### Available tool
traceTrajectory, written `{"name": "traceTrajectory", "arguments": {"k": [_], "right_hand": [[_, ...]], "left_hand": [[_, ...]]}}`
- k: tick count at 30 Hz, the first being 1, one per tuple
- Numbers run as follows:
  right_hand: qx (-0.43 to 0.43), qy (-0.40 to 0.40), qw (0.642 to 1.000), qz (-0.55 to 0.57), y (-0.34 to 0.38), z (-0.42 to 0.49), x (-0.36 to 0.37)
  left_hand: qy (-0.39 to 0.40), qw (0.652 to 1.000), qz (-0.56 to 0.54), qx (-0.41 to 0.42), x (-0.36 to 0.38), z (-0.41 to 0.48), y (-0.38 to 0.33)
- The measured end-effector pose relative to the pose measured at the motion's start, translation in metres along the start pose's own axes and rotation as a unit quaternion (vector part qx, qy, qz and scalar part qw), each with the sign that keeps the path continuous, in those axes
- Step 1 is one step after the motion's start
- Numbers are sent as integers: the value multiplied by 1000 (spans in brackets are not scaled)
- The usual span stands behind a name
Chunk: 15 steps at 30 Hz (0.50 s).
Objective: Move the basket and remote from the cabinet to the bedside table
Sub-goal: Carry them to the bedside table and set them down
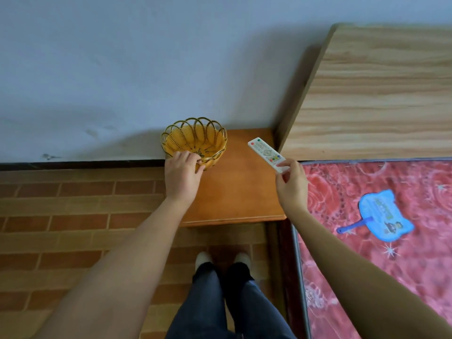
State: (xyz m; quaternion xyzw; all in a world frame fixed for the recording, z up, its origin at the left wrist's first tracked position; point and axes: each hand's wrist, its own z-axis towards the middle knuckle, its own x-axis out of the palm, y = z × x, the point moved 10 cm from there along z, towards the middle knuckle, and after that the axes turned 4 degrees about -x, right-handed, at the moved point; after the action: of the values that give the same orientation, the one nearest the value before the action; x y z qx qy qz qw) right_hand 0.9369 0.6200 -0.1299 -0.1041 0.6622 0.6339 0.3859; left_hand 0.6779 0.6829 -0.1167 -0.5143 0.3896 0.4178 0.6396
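A yellow woven basket [193,139] with a looped rim sits at the back left corner of the orange-brown bedside table [234,192], close to the wall. My left hand [182,173] grips the basket's near rim. My right hand [292,183] pinches the near end of a white remote [265,152] with coloured buttons. The remote is over the table's right edge, its far end pointing toward the wall. I cannot tell whether it touches the tabletop.
A light wooden headboard [379,94] rises on the right. A bed with a red patterned cover [367,277] carries a blue hand fan [384,216]. Brick-pattern floor [73,216] lies to the left, and my legs and feet [222,289] stand before the table.
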Motion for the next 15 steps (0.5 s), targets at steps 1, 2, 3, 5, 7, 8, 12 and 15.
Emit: {"name": "traceTrajectory", "arguments": {"k": [1, 2, 3, 5, 7, 8, 12, 15], "right_hand": [[5, 3, 1000, 2, -8, 2, 5], [13, 5, 1000, 4, -17, 4, 11], [21, 9, 1000, 5, -26, 6, 18], [35, 22, 999, 3, -44, 11, 33], [48, 44, 998, -14, -64, 17, 52], [54, 53, 997, -28, -73, 20, 60], [58, 77, 993, -64, -105, 36, 89], [58, 84, 992, -70, -120, 44, 108]], "left_hand": [[4, 1000, 4, -2, 8, 2, -2], [6, 1000, 8, -2, 16, 4, -3], [6, 1000, 12, -1, 24, 6, -4], [8, 1000, 19, -3, 43, 10, -3], [13, 999, 28, -15, 65, 12, 2], [17, 999, 31, -19, 75, 13, 5], [28, 998, 34, -36, 112, 19, 18], [29, 998, 34, -38, 134, 27, 25]]}}
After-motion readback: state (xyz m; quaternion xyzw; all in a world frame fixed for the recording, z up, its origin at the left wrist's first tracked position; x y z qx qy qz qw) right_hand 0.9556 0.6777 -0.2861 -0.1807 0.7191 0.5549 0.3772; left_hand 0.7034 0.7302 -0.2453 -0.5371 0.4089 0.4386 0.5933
